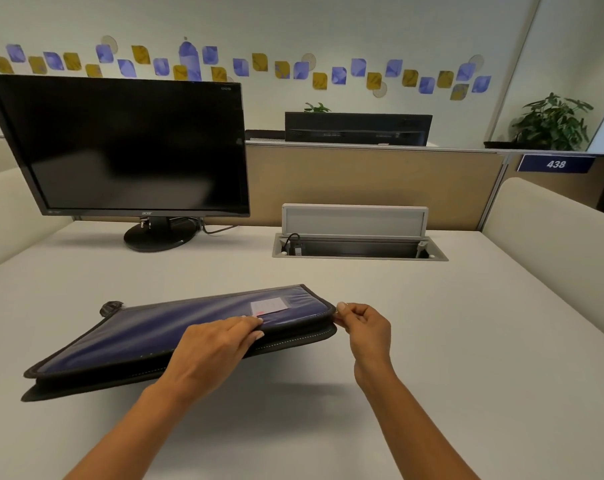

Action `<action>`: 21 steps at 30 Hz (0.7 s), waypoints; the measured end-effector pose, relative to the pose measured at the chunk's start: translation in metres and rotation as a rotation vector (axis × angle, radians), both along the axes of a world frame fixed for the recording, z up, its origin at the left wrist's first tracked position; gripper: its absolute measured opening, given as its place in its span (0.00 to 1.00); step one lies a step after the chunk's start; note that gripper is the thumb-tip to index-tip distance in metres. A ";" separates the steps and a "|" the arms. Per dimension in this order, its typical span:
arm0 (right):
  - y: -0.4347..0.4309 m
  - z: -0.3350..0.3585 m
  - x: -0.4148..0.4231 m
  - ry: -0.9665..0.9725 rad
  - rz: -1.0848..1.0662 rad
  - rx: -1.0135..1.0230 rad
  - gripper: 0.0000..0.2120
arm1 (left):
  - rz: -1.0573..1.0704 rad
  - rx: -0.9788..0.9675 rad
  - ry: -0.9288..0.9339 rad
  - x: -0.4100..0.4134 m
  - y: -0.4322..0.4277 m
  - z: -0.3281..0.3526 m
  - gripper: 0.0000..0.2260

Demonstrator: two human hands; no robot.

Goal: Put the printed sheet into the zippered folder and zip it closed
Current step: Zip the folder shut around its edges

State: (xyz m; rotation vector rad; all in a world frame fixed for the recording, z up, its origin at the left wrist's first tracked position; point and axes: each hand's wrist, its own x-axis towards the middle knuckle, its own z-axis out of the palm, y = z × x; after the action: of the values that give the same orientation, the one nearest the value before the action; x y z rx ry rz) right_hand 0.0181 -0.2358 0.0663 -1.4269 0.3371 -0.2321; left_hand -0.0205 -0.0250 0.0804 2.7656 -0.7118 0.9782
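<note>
Left hand (217, 344), flat, steadies the zippered folder (138, 334) so right hand (363, 323), pinching its 3 o'clock corner, can zip.

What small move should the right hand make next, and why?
Probably pull the zipper leftward along the near edge. The right hand pinches at the right corner of the folder, apparently its pull; the near edge gapes, and the left hand rests on the cover, steadying it.
</note>
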 end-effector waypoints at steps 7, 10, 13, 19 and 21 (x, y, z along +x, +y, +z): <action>0.014 0.024 -0.016 -0.156 0.057 -0.013 0.04 | 0.075 -0.053 0.063 -0.001 -0.030 0.023 0.30; 0.021 0.033 -0.024 -0.244 0.107 -0.020 0.03 | 0.100 -0.060 0.074 0.003 -0.051 0.034 0.23; 0.025 0.039 -0.027 -0.321 0.134 -0.088 0.05 | 0.077 0.047 0.011 -0.001 -0.055 0.042 0.28; 0.034 0.046 -0.023 -0.407 0.164 -0.141 0.08 | 0.014 -0.017 -0.139 -0.006 -0.044 0.044 0.31; 0.038 0.049 -0.018 -0.436 0.178 -0.142 0.09 | -0.008 -0.061 -0.167 -0.010 -0.038 0.046 0.29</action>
State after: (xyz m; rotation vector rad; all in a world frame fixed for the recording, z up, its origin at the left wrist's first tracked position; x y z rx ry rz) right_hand 0.0005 -0.1979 0.1158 -1.4918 -0.1659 -0.4186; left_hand -0.0303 -0.0627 0.1269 2.6504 -0.7020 1.2188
